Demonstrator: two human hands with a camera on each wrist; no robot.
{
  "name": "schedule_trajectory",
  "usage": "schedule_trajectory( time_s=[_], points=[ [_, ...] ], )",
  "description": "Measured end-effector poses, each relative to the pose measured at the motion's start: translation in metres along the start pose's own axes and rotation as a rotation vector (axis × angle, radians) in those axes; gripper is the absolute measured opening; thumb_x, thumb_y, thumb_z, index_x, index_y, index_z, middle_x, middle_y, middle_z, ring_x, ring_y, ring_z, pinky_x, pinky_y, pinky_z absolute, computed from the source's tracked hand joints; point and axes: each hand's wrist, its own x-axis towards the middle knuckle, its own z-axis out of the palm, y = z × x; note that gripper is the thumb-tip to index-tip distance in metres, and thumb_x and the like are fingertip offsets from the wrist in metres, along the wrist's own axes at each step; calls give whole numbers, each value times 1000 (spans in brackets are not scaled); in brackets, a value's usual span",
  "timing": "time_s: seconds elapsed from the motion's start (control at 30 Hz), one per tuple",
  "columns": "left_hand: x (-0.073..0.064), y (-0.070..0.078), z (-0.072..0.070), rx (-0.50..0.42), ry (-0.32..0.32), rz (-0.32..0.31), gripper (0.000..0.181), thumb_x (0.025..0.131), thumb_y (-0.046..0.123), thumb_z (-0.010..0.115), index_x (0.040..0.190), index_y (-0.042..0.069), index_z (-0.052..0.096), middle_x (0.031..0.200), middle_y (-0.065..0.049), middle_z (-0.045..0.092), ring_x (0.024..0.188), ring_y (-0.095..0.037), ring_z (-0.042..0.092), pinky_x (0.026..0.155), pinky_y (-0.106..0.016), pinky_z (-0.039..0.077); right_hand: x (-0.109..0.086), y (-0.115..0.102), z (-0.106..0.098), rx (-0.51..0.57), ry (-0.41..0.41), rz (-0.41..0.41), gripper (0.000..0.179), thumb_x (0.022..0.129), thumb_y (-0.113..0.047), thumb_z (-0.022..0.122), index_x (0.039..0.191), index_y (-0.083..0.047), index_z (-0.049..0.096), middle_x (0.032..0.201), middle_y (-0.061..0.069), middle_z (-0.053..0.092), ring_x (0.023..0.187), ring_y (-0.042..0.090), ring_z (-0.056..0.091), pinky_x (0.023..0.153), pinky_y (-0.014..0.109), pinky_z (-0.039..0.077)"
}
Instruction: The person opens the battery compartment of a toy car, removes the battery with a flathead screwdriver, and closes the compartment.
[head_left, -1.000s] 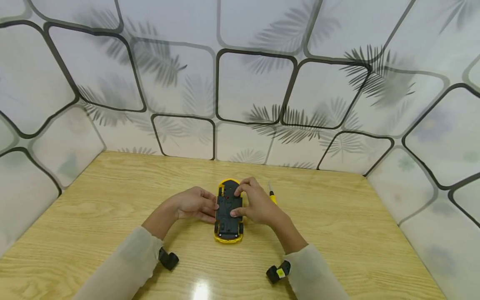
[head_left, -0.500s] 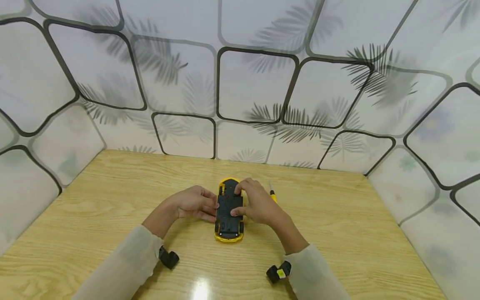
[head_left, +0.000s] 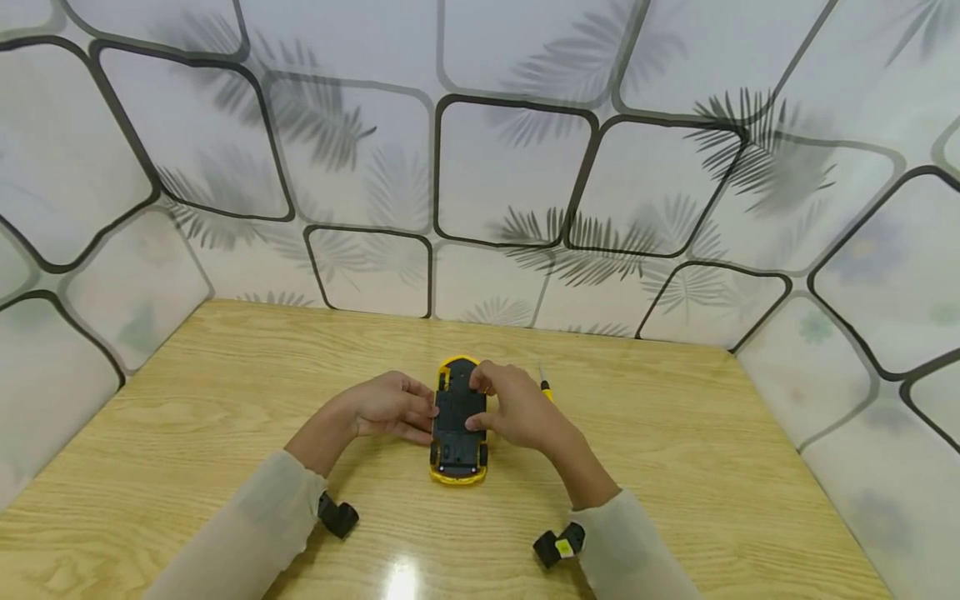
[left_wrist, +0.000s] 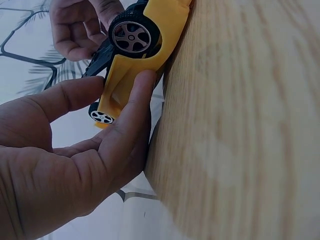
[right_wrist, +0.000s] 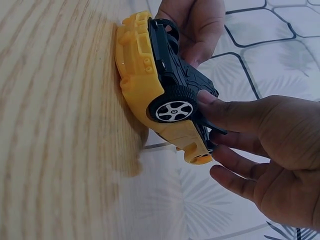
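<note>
We hold the overturned yellow car (head_left: 454,410) midway between the side edges of the desk (head_left: 675,433): left hand (head_left: 392,408) pinching one flank, right hand (head_left: 517,410) narrowly pinching the other, its thumb drawn slightly outward, apparently adjusting purchase; beyond lies a screwdriver (head_left: 546,389)

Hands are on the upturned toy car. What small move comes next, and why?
Probably a light upward tug by the right hand on the black underside, with the left hand bracing the yellow body. The right thumb and fingers are at the underside's edge, and the pictures don't settle whether it is loose; the screwdriver lies apart on the table.
</note>
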Motion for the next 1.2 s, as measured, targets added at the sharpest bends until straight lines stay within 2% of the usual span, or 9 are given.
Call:
schedule_trajectory(
  time_s=[0.13, 0.3, 0.47, 0.77, 1.03, 1.2],
  points=[
    [1, -1, 0, -2, -1, -1, 58, 101, -1, 55, 151, -17, 29, 131, -33, 59, 111, -36, 68, 95, -48, 59, 0, 1, -1, 25, 6, -8, 38, 85, -17, 86, 113, -11, 61, 111, 4, 68, 104, 22, 66, 90, 39, 57],
    [2, -2, -1, 1, 10, -8, 61, 102, 0, 55, 152, -18, 25, 130, -33, 59, 109, -35, 69, 95, -48, 59, -1, 3, -1, 74, 22, -45, 25, 92, -11, 78, 111, -10, 62, 102, 1, 66, 91, 17, 64, 79, 34, 57],
    [2, -2, -1, 7, 9, -6, 62, 103, 0, 55, 153, -18, 24, 130, -33, 59, 109, -35, 69, 95, -48, 59, -2, 5, -1, 146, 23, -55, 17, 96, -7, 72, 110, -10, 62, 102, 1, 67, 89, 13, 67, 76, 29, 59],
    [2, -2, -1, 11, 1, 3, 60, 102, -1, 54, 152, -18, 26, 131, -33, 59, 109, -35, 69, 95, -48, 59, 0, 9, 2, 202, 63, -65, 12, 99, -6, 69, 109, -10, 65, 100, 2, 68, 87, 14, 68, 76, 31, 60],
    [2, -3, -1, 13, 2, 9, 53, 103, -1, 52, 149, -18, 33, 131, -32, 59, 109, -35, 68, 95, -48, 59, 1, 11, 2, 245, 81, -49, 17, 100, -7, 67, 117, -8, 68, 105, 2, 69, 88, 14, 67, 75, 31, 59],
    [2, -3, -1, 17, 9, 11, 53, 103, 0, 52, 149, -18, 33, 126, -31, 61, 105, -32, 69, 95, -48, 59, 1, 13, -2, 308, 104, -18, 18, 101, -6, 65, 118, -7, 69, 104, 4, 70, 85, 16, 69, 74, 39, 63]
  ],
)
